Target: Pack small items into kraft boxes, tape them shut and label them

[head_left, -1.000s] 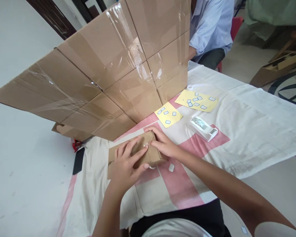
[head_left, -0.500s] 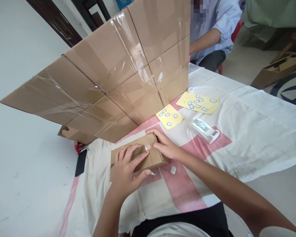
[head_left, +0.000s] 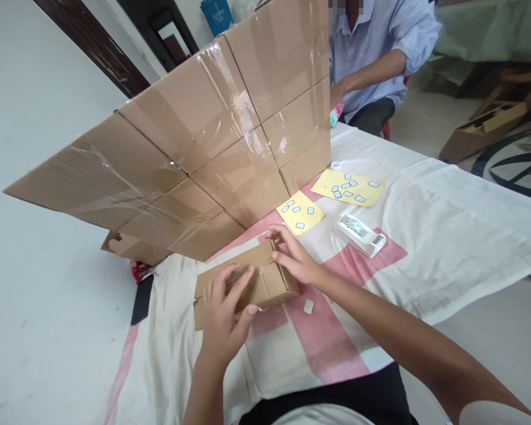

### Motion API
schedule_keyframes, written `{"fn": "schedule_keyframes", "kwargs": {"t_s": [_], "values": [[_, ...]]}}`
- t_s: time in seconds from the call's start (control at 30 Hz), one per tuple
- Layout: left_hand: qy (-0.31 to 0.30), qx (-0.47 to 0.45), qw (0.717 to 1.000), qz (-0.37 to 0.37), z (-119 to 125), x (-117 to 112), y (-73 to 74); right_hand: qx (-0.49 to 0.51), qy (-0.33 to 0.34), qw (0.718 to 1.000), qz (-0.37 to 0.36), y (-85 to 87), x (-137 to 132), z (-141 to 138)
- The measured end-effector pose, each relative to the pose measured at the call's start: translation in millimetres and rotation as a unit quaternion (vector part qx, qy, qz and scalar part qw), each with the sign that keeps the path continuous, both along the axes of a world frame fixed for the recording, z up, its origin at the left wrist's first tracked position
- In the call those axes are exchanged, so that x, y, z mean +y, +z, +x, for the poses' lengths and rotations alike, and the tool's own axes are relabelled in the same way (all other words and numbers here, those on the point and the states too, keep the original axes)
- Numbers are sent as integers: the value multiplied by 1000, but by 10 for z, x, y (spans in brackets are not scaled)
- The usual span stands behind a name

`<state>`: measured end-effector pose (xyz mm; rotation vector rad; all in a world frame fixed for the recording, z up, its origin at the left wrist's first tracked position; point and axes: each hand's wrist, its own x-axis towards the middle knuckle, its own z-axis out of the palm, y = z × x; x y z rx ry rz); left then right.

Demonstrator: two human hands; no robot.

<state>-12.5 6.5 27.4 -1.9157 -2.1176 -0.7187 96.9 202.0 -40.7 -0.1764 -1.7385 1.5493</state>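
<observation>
A closed cardboard box (head_left: 265, 286) lies on the cloth in front of me, with a small piece of clear tape (head_left: 260, 270) on its top seam. My left hand (head_left: 225, 307) is over the left and middle part of the lid, fingers spread and holding nothing. Around the far right corner of the box, my right hand (head_left: 294, 257) has its thumb on the top edge and its fingers past the far side. A small whitish label (head_left: 308, 306) lies on the cloth to the right of the box.
A tall taped cardboard partition (head_left: 221, 147) stands behind the box. To the right are two yellow sheets (head_left: 301, 221) with labels and a white tape dispenser (head_left: 360, 235). A black phone (head_left: 142, 300) lies at the left edge. A person (head_left: 371, 71) sits beyond the partition.
My left hand has drawn back slightly from the tape, its fingertips moving left. My right thumb has shifted from the tape to the box edge. More of the seated person shows.
</observation>
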Motion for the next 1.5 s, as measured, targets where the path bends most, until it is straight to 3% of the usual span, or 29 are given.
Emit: {"fn": "schedule_keyframes", "kwargs": {"t_s": [0.1,0.2,0.3,0.4,0.53,0.67,0.77,0.87,0.93,1.0,1.07,1.33,1.5], "values": [[11,-52,994,93,8,-67,-35,50,-82,994,59,84,93,69],[4,-79,988,136,37,-149,-55,99,-137,975,144,319,54,272],[-17,-88,987,132,90,-215,-50,105,-97,966,215,577,-264,561],[-42,-74,988,129,162,-245,-40,46,-15,981,189,656,-752,777],[-80,-22,989,124,207,-262,-70,-9,-38,989,143,493,-1182,871],[-65,-11,986,154,88,-343,-168,-6,-104,987,119,323,-1063,957],[27,-12,975,222,-102,-434,-262,-50,-228,968,91,222,-737,1006],[173,-66,923,336,-303,-492,-340,-102,-305,944,74,107,-450,936],[249,-168,864,404,-411,-505,-380,-115,-299,945,61,30,-360,828],[288,-275,810,431,-489,-505,-424,-121,-274,953,51,-33,-353,706],[301,-339,783,425,-531,-491,-485,-127,-253,958,45,-72,-393,605],[269,-424,770,394,-398,-325,-907,-152,-196,968,29,-85,-505,503],[274,-440,762,388,-362,-308,-954,-148,-200,969,-4,-70,-549,480]]}}
